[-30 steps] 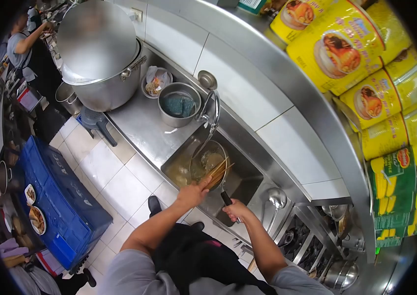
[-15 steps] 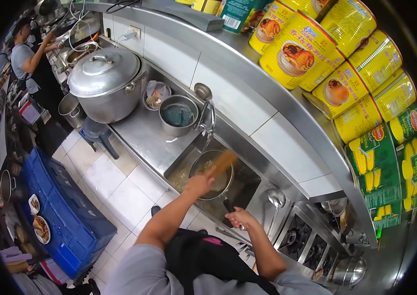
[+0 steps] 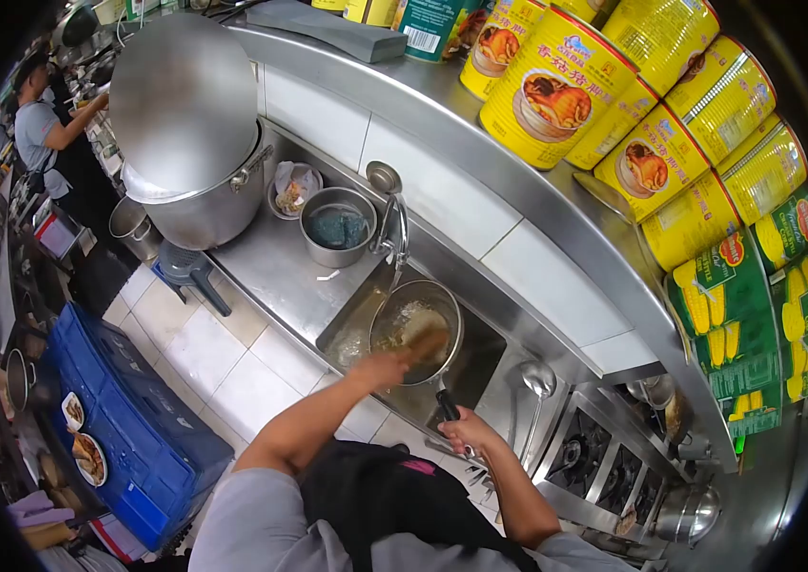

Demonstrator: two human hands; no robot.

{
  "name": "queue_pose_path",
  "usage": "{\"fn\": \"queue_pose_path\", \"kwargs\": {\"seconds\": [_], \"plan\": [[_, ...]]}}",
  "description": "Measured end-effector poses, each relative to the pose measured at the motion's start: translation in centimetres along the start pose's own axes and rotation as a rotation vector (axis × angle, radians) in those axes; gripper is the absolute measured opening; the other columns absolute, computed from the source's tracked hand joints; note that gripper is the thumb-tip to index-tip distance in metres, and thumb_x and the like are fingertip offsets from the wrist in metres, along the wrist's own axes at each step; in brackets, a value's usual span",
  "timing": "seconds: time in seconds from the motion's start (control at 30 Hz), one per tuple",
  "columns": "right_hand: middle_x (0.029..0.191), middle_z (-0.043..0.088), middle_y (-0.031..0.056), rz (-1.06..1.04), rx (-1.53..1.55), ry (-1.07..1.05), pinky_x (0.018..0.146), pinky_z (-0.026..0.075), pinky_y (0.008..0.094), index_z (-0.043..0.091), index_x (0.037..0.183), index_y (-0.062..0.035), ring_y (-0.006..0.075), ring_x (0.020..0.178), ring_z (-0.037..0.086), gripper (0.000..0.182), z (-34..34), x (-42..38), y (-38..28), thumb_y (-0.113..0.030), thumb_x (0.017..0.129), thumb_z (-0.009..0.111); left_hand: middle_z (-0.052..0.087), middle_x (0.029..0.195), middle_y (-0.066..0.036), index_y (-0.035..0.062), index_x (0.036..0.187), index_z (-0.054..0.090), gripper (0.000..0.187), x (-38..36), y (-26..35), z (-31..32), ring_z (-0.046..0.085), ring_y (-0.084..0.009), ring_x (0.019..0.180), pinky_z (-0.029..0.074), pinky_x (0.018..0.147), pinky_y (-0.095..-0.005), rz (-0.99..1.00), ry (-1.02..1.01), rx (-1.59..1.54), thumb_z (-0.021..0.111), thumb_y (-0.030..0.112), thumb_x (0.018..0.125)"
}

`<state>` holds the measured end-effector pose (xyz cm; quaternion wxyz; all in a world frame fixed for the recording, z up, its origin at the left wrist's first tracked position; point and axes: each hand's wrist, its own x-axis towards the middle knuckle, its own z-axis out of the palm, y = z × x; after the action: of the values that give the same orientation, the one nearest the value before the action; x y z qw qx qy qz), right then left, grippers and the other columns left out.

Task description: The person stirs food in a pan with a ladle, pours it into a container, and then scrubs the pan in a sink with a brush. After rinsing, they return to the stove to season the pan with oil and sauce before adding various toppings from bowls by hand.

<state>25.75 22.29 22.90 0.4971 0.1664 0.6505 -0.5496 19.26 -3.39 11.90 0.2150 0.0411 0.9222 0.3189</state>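
Observation:
My left hand [image 3: 385,370] is closed around a wooden brush [image 3: 428,345], blurred by motion, whose far end is inside a round pan [image 3: 392,319]. The pan rests in the metal sink [image 3: 351,334], tilted a little, with cloudy liquid in it. Water runs from the curved tap [image 3: 398,229] at the pan's far left rim. My right hand [image 3: 466,431] grips the pan's black handle [image 3: 446,405] on the near side, over the counter edge.
A metal pot of bluish water [image 3: 336,250], a bowl of scraps [image 3: 282,195] and a large stockpot [image 3: 208,214] line the counter leftward. A ladle [image 3: 535,383] lies right, before stove burners [image 3: 580,453]. Stacked cans [image 3: 556,95] overhang. A blue bin [image 3: 137,419] stands behind left.
My left hand has brought the brush from the pan's far right rim back down into the pan. My right hand keeps its hold on the handle. The view has shifted slightly.

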Motion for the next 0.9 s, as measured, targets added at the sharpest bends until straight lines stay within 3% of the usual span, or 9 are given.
{"fn": "queue_pose_path", "kwargs": {"seconds": [0.1,0.17,0.3,0.37,0.57,0.67,0.8,0.87,0.9], "plan": [[0.060,0.042,-0.0027,-0.009,-0.008,-0.007,0.036,0.035,0.0259,0.041,0.094,-0.0117,0.0066,0.042,0.040,0.024,0.0,0.2,-0.2,-0.002,0.086,0.062,0.065,0.120,-0.022,0.0134,0.139,0.051,0.045,-2.5,2.4,0.0,0.063,-0.0410,0.110,0.052,0.093,-0.0490,0.071,-0.045,0.013,0.044,0.031,0.099],[0.060,0.042,-0.0028,-0.019,-0.023,-0.017,0.036,0.035,0.0258,0.041,0.094,-0.0118,0.0063,0.043,0.041,0.025,0.3,0.1,-0.7,-0.003,0.086,0.063,0.063,0.125,-0.022,0.0143,0.140,0.050,0.046,1.3,0.1,-1.2,0.062,-0.0410,0.113,0.050,0.096,-0.0489,-0.169,0.030,-0.042,0.042,0.034,0.099],[0.059,0.042,-0.0029,-0.008,0.033,-0.034,0.036,0.034,0.0253,0.041,0.093,-0.0123,0.0056,0.043,0.040,0.027,-0.7,0.0,-0.7,-0.003,0.085,0.065,0.063,0.126,-0.020,0.0161,0.142,0.049,0.048,-1.6,3.3,-1.6,0.062,-0.0387,0.113,0.050,0.097,-0.0489,0.129,-0.151,0.056,0.042,0.036,0.099],[0.059,0.042,-0.0029,0.001,0.091,-0.039,0.035,0.034,0.0251,0.040,0.093,-0.0127,0.0054,0.042,0.040,0.028,-2.0,-0.4,-0.7,-0.003,0.085,0.066,0.066,0.123,-0.018,0.0187,0.142,0.049,0.048,-2.9,1.4,-1.2,0.064,-0.0374,0.112,0.051,0.095,-0.0493,0.243,-0.040,0.018,0.044,0.037,0.098],[0.058,0.042,-0.0022,-0.017,0.159,-0.109,0.035,0.033,0.0262,0.038,0.094,-0.0134,0.0071,0.040,0.040,0.031,-0.7,-0.2,-0.9,-0.003,0.085,0.066,0.070,0.112,-0.014,0.0207,0.146,0.044,0.051,-0.4,-0.4,-5.7,0.069,-0.0368,0.101,0.054,0.086,-0.0478,-0.040,-0.076,0.263,0.050,0.037,0.097],[0.058,0.043,-0.0019,-0.040,0.088,-0.048,0.034,0.034,0.0271,0.038,0.094,-0.0124,0.0081,0.040,0.040,0.029,-1.1,0.6,-1.5,-0.002,0.085,0.064,0.072,0.098,-0.014,0.0196,0.142,0.049,0.047,-1.5,1.9,-2.6,0.072,-0.0339,0.088,0.058,0.073,-0.0466,0.243,-0.076,0.464,0.051,0.032,0.097],[0.058,0.043,-0.0018,-0.019,0.116,-0.063,0.035,0.035,0.0273,0.040,0.097,-0.0102,0.0083,0.040,0.041,0.027,-1.4,0.4,-0.7,-0.001,0.085,0.062,0.072,0.095,-0.014,0.0184,0.140,0.052,0.046,-0.7,-0.6,-0.7,0.072,-0.0337,0.087,0.057,0.073,-0.0473,0.224,-0.105,0.577,0.053,0.029,0.095],[0.059,0.042,-0.0022,-0.018,-0.021,0.019,0.037,0.033,0.0267,0.041,0.114,-0.0092,0.0073,0.043,0.040,0.036,-0.4,0.6,-1.0,-0.002,0.087,0.063,0.073,0.089,-0.014,0.0076,0.099,0.071,0.026,0.7,-0.6,-3.0,0.073,-0.0319,0.080,0.058,0.061,-0.0447,0.046,0.204,0.384,0.055,0.027,0.095],[0.059,0.042,-0.0022,-0.020,-0.020,0.025,0.037,0.033,0.0267,0.041,0.114,-0.0092,0.0073,0.043,0.040,0.036,-0.9,0.7,-1.2,-0.002,0.087,0.063,0.073,0.089,-0.014,0.0076,0.099,0.071,0.026,0.3,0.0,-2.8,0.073,-0.0319,0.080,0.058,0.061,-0.0447,0.052,0.205,0.382,0.055,0.027,0.095]]}}
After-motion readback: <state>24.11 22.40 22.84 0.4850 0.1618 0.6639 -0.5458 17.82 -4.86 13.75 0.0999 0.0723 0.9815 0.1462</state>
